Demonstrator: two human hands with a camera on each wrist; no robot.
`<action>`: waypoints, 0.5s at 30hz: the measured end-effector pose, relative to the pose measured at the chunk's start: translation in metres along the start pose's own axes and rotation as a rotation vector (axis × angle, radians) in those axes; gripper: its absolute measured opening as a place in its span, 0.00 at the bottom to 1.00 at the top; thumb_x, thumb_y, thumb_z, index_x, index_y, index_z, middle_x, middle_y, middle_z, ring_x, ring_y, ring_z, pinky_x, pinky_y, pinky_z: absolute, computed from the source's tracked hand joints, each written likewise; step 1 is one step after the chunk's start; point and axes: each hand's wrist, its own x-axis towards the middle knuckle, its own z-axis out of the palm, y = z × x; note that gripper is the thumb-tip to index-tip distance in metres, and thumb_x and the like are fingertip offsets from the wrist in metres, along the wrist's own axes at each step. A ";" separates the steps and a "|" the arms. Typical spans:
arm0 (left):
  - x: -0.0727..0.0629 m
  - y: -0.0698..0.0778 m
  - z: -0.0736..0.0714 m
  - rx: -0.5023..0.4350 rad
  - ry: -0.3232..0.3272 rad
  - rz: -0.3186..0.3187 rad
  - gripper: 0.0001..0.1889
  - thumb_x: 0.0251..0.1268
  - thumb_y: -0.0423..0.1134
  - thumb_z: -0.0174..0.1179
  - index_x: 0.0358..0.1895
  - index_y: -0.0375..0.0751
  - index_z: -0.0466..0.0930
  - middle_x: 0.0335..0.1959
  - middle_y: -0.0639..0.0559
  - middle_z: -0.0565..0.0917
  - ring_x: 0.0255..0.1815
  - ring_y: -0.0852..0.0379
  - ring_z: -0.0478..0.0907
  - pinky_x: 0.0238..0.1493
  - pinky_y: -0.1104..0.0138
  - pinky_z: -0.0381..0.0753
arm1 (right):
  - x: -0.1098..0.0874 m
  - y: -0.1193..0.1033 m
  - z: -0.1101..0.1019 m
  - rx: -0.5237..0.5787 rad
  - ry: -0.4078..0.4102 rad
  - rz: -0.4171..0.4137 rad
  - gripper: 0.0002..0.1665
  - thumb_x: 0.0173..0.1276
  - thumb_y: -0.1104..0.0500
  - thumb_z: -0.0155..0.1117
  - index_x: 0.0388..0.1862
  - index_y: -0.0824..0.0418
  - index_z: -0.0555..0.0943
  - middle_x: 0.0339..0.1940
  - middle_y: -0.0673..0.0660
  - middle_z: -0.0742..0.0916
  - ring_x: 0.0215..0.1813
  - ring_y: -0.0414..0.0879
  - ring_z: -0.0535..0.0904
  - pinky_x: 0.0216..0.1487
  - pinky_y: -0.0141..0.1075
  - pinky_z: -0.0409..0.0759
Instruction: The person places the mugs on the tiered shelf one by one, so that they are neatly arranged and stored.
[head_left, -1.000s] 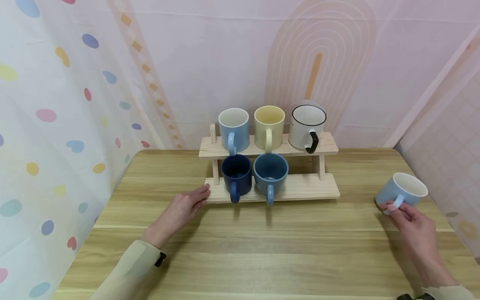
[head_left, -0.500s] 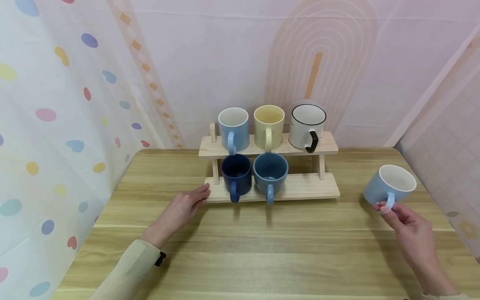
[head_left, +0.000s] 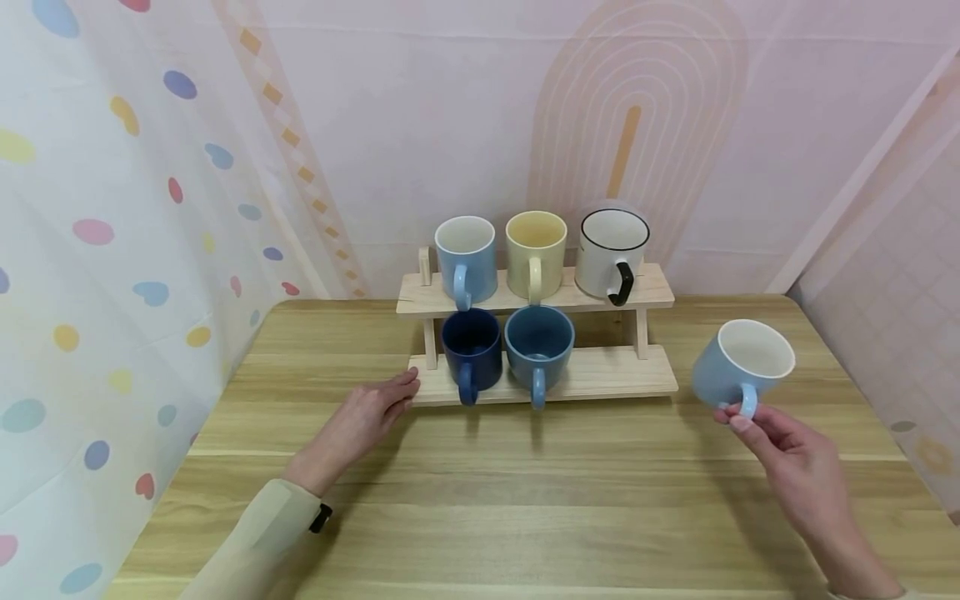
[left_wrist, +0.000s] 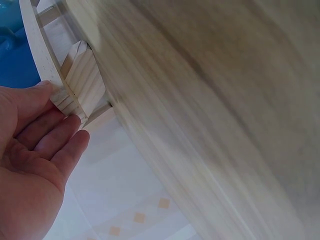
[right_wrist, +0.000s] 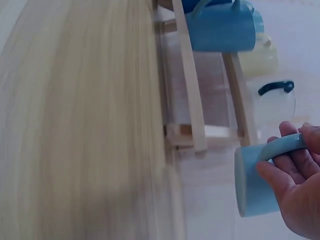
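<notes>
My right hand point(head_left: 802, 471) pinches the handle of a light blue mug point(head_left: 723, 371), white inside. The mug tilts to the right, off the table and just right of a two-tier wooden rack point(head_left: 626, 375). In the right wrist view, thumb and fingers point(right_wrist: 280, 177) wrap that handle. At the rack's left end, my left hand point(head_left: 367, 412) holds the lower board; the left wrist view has the thumb on one face of the board point(left_wrist: 62, 100) and fingers about its end. On the lower board stand a navy mug point(head_left: 480, 350) and a teal-blue mug point(head_left: 540, 337).
Along the upper board stand another light blue mug point(head_left: 472, 258), a pale yellow mug point(head_left: 543, 254) and a white mug point(head_left: 607, 258) with black rim and handle. Bare lower board shows right of the teal-blue mug. Printed curtains hang behind the wooden table point(head_left: 525, 517).
My right hand has carried the light blue mug leftward and up, from the table's right side toward the rack. The left hand and the mugs on the rack stay put.
</notes>
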 end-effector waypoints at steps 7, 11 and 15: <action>-0.001 -0.001 0.001 0.010 0.005 0.001 0.17 0.66 0.25 0.68 0.57 0.28 0.85 0.61 0.34 0.83 0.54 0.38 0.85 0.51 0.50 0.86 | -0.001 -0.012 0.011 0.017 -0.053 -0.028 0.13 0.77 0.66 0.63 0.53 0.74 0.84 0.43 0.44 0.92 0.52 0.28 0.84 0.51 0.20 0.79; -0.001 -0.001 0.001 0.004 0.006 -0.003 0.17 0.66 0.24 0.68 0.57 0.28 0.85 0.61 0.35 0.83 0.54 0.38 0.85 0.51 0.50 0.86 | -0.001 -0.015 0.017 0.013 -0.066 -0.064 0.11 0.76 0.67 0.63 0.52 0.73 0.85 0.42 0.46 0.92 0.52 0.29 0.85 0.51 0.20 0.80; 0.000 0.000 0.001 0.003 0.015 0.003 0.17 0.65 0.24 0.68 0.56 0.28 0.85 0.61 0.34 0.83 0.53 0.38 0.86 0.50 0.50 0.86 | 0.000 -0.017 0.023 0.027 -0.087 -0.076 0.10 0.76 0.68 0.64 0.51 0.72 0.85 0.42 0.46 0.92 0.51 0.29 0.85 0.51 0.21 0.80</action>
